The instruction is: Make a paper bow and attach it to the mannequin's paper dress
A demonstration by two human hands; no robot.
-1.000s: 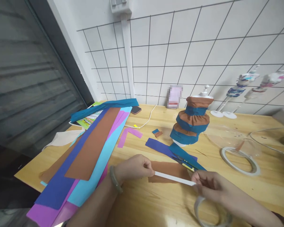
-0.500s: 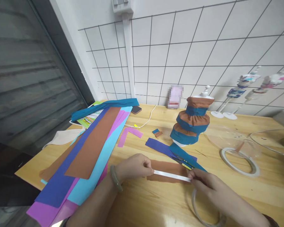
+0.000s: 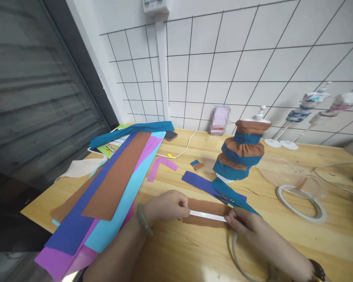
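A white strip of tape (image 3: 208, 215) is stretched between my two hands, over a short piece of brown crepe paper (image 3: 206, 205) on the table. My left hand (image 3: 172, 205) pinches the tape's left end. My right hand (image 3: 245, 221) pinches it further right, and the roll of tape (image 3: 237, 254) hangs below that hand, partly hidden by it. Just behind the right fingers lie dark scissors (image 3: 223, 197) on a teal paper strip (image 3: 238, 196) and a dark blue strip (image 3: 195, 181).
Behind stands a small dress form (image 3: 241, 150) wrapped in brown and teal paper. Long coloured paper sheets (image 3: 114, 180) cover the left side. Another tape roll (image 3: 320, 211) lies right, near two small figures on stands (image 3: 300, 113). A phone (image 3: 170, 135) and white cable (image 3: 188, 145) lie at the back.
My right hand has moved left toward my left hand, so the tape span between them is shorter. The hanging roll has shifted left with it. My left hand stays nearly in place.
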